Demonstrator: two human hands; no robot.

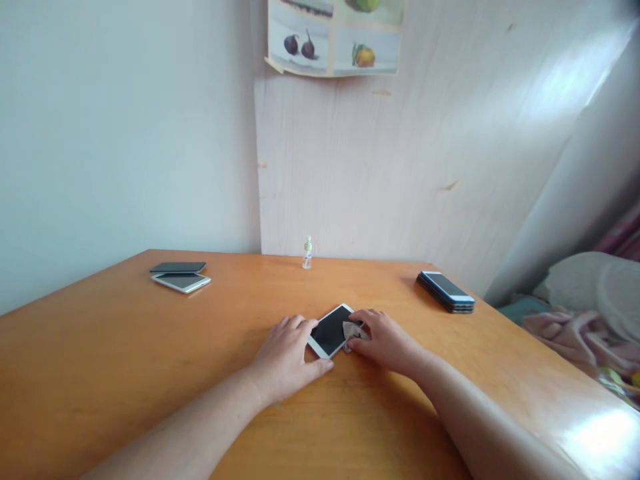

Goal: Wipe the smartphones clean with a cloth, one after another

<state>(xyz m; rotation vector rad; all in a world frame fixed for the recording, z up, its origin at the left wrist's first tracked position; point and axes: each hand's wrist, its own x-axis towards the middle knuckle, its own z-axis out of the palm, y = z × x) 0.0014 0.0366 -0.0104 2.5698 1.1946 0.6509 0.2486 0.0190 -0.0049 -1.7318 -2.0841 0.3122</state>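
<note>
With the left hand (286,357) grasping the white-framed, black-screened rectangular phone (330,332), the right hand (386,341), apparently pinching crumpled whitish cloth (351,331) at the phone's right edge, should press lightly.

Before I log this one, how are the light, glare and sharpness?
Head view: white glare washes out the table at lower right, paler sheen on the wall; head view: soft shadow beside the right forearm, no strong glare on the phone; head view: pink cloth looks soft.
</note>
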